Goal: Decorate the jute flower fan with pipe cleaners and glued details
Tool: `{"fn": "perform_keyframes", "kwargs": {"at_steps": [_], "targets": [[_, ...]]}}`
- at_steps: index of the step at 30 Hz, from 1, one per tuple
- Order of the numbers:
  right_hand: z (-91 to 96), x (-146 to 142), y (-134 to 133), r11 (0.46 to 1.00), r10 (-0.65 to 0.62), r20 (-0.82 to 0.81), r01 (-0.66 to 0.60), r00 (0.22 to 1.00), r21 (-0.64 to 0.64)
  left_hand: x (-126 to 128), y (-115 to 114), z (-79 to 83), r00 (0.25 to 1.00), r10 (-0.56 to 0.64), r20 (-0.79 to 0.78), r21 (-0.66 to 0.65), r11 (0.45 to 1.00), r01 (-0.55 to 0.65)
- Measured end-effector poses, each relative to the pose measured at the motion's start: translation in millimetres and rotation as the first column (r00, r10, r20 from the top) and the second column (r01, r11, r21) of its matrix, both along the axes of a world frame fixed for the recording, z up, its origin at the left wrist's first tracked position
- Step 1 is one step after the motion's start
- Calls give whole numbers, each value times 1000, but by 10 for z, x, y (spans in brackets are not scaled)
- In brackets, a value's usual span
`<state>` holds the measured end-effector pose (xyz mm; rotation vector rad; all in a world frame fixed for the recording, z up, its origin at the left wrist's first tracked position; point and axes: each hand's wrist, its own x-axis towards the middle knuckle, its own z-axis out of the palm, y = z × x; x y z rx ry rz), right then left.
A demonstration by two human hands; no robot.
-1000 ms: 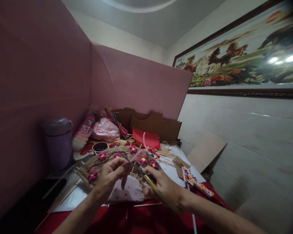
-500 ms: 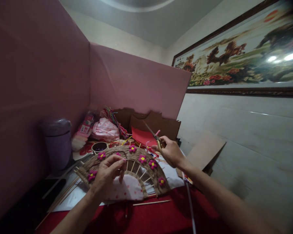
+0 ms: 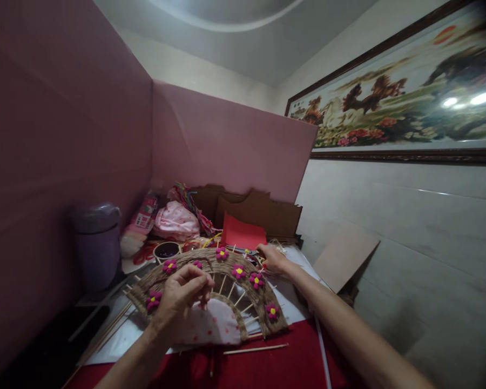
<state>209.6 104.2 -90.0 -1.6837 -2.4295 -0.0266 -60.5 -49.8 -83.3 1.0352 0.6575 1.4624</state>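
Note:
A fan-shaped piece [image 3: 210, 259] woven of brown twine over wooden sticks lies on the table, with several pink flowers stuck on it. My left hand [image 3: 181, 298] rests on its middle, fingers curled in a pinch on the weave near the sticks. My right hand [image 3: 272, 258] reaches to the far side of the fan beside the red sheet [image 3: 243, 235]. Its fingers are bent down on the table among craft bits; whether it holds anything is hidden.
A purple lidded bin [image 3: 98, 243] stands at the left. A pink bag [image 3: 176, 220], a small dark bowl [image 3: 166, 250] and brown cardboard [image 3: 259, 210] crowd the back. A loose stick [image 3: 255, 349] lies on the red cloth [image 3: 267, 370]. Pink partition walls enclose left and back.
My right hand lifted scissors from the fan, carried them to the back right, then lowered to the table there. The left hand stayed on the fan.

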Motion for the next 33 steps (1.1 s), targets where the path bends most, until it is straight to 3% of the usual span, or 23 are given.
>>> {"fn": "perform_keyframes", "kwargs": {"at_steps": [5,10,15,21,25,29,33], "targets": [[-22,20,8,998,58,-9,-58,998,-25,33,12,-6,998,-26,-50,21,999,27],[236,-2,-146,991,-32,-26,35,999,127,62,-2,-30,994,-34,-103,-11,999,33],[535,-183,-640,943,-31,-145,77,989,323,86,-27,-38,987,-64,-145,-65,996,55],[652,-251,-1340,846,181,-294,5,938,534,125,-48,-12,981,-31,-192,-67,998,18],[756,-25,-1522,789,169,-473,169,864,591,137,-51,-20,975,-16,-220,-64,998,2],[854,259,-1591,747,130,-661,366,739,555,125,-3,-109,978,16,-208,-58,998,-28],[843,451,-1646,758,101,-785,464,611,458,123,13,-147,975,23,-221,-65,997,-38]]}}
